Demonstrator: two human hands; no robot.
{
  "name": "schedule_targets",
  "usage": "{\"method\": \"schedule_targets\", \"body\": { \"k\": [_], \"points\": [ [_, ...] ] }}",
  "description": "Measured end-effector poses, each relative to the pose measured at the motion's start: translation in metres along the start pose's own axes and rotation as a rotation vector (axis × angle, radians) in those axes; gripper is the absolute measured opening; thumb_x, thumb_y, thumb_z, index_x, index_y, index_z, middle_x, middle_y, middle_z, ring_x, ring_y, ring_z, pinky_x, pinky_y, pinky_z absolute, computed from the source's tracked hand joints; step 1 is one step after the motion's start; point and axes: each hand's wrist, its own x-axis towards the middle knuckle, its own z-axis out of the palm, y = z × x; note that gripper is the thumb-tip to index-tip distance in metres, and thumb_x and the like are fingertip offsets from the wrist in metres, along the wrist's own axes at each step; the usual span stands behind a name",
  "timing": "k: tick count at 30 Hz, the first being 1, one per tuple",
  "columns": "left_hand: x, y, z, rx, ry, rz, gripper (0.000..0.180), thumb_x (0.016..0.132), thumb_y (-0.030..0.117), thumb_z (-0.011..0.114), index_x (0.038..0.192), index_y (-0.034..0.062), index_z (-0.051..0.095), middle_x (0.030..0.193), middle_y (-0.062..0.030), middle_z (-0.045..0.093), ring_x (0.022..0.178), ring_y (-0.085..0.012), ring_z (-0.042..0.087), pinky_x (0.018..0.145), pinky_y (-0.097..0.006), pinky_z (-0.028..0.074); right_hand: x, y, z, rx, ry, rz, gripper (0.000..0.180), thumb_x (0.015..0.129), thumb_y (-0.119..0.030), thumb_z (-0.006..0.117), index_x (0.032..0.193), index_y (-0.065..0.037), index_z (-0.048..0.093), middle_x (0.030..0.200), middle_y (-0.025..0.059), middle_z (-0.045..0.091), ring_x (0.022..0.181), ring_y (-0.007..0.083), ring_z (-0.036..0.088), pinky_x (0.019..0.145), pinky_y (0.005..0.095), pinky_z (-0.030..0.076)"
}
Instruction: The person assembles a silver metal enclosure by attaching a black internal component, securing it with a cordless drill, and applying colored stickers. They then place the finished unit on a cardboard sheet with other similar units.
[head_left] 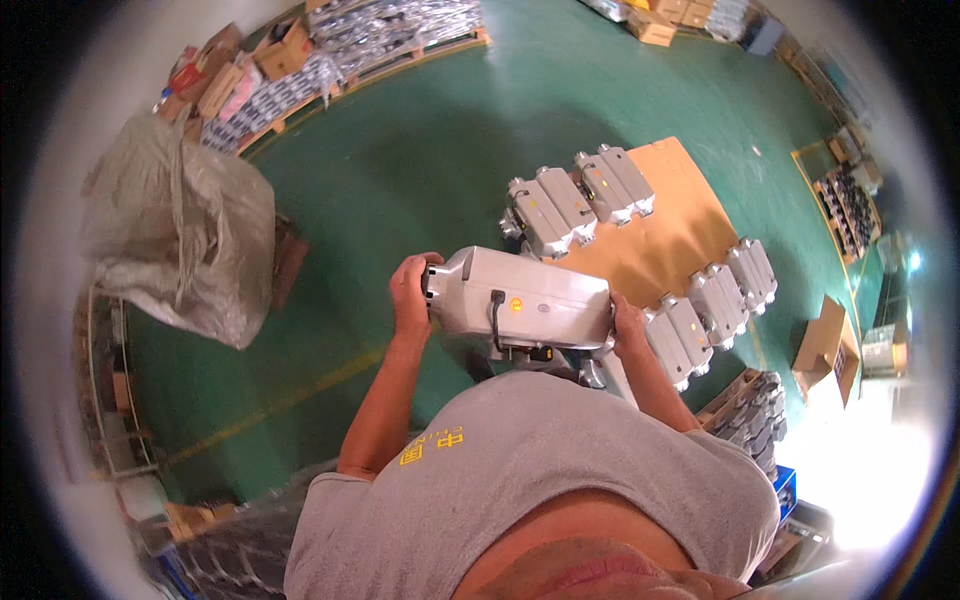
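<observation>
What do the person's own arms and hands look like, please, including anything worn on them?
Both the left hand and right hand are bare, without gloves, and no watch or bracelet shows. The forearms are uncovered below the short sleeves of a grey T-shirt, which has yellow print on its chest.

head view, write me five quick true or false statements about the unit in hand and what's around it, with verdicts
1. The left hand holds one end of the boxy, silver-grey, metallic-looking unit. True.
2. Only one hand is on the unit. False: the right hand grips its opposite end.
3. A short black cable shows against the unit's casing. True.
4. The flat brown cardboard sheet is bare. False: similar silver-grey units rest on it.
5. A large, creased grey plastic cover is at the picture's left. True.
</observation>
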Motion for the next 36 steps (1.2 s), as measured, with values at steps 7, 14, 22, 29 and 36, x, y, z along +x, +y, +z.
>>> {"method": "schedule_targets", "body": {
  "k": [7,14,22,29,36],
  "points": [
    [0.178,-0.003,0.014,0.014,-0.152,-0.109,0.032,0.095,0.027,0.053,0.094,0.0001,0.07,0.091,-0.0052,0.068,0.082,-0.0138,0.06,0.075,-0.03,0.046,0.061,-0.044,0.094,0.241,0.109,0.179,0.056,0.09,-0.05,0.062,0.115,0.0,0.062,0.105,0.0125,0.059,0.088,0.0245,0.056,0.077,0.0472,0.049],
    [0.357,0.002,0.023,0.064,-0.229,-0.135,0.03,0.095,0.025,0.053,0.093,0.0002,0.071,0.092,-0.0049,0.068,0.083,-0.0144,0.06,0.077,-0.03,0.047,0.209,-0.042,0.21,0.374,0.253,0.122,0.049,0.095,-0.052,0.059,0.094,-0.004,0.067,0.074,0.0029,0.054,0.066,0.0147,0.054,0.059,0.0351,0.046],
    [0.536,0.011,0.003,0.055,-0.17,-0.266,0.038,0.096,0.032,0.05,0.096,0.0,0.069,0.092,-0.0063,0.068,0.085,-0.0174,0.063,0.076,-0.033,0.049,0.229,-0.194,0.345,0.199,0.303,0.04,0.074,0.091,-0.061,0.059,0.116,0.008,0.065,0.111,0.0173,0.065,0.1,0.0262,0.056,0.085,0.0439,0.045],
    [0.686,-0.005,0.018,0.083,-0.35,-0.359,0.041,0.096,0.036,0.05,0.097,-0.0004,0.069,0.09,-0.0063,0.066,0.082,-0.0174,0.062,0.072,-0.032,0.049,0.281,-0.226,0.425,0.33,0.427,0.185,0.079,0.088,-0.062,0.06,0.121,0.01,0.059,0.117,0.0225,0.06,0.111,0.0309,0.053,0.088,0.0545,0.043],
    [0.812,-0.021,0.086,0.139,-0.609,-0.401,0.045,0.095,0.042,0.05,0.097,0.0017,0.07,0.094,-0.0075,0.069,0.086,-0.0196,0.065,0.075,-0.035,0.051,0.324,-0.214,0.458,0.431,0.665,0.225,0.067,0.089,-0.057,0.064,0.109,0.007,0.066,0.091,0.0105,0.061,0.082,0.02,0.053,0.073,0.0406,0.043]
  ]
}}
